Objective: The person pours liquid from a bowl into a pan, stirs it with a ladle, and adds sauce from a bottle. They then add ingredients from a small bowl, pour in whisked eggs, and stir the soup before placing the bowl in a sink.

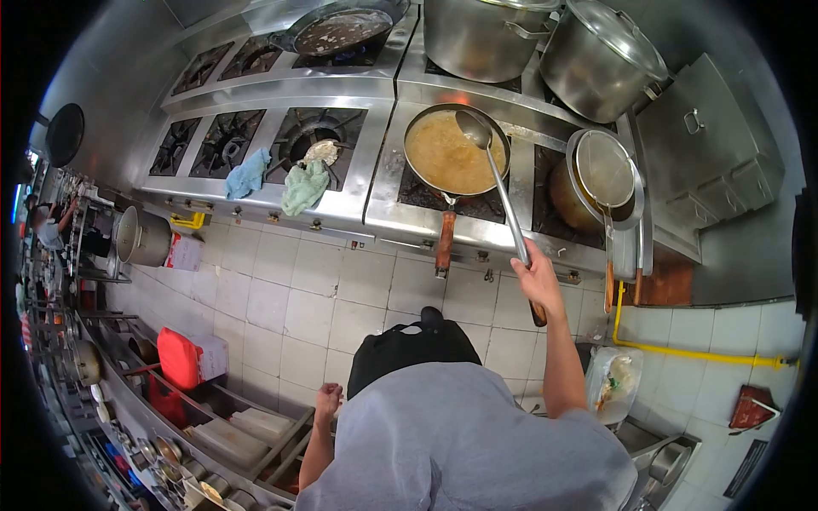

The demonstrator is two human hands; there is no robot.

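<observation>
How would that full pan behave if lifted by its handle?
Probably heavy: the pan is filled nearly to its rim with brown liquid. That would likely slosh if tilted. With one long handle on one side, it may dip away from the grip. The right hand holds a ladle over it.

The right hand [537,277] is hiding part of the ladle [498,183] handle. The left hand [328,399] is looking too small to tell its grip. The top edge is cutting off the far steel pot [486,38]. On the right, the strainer [605,169] is hiding the contents of the pan [565,200] beneath it.
</observation>
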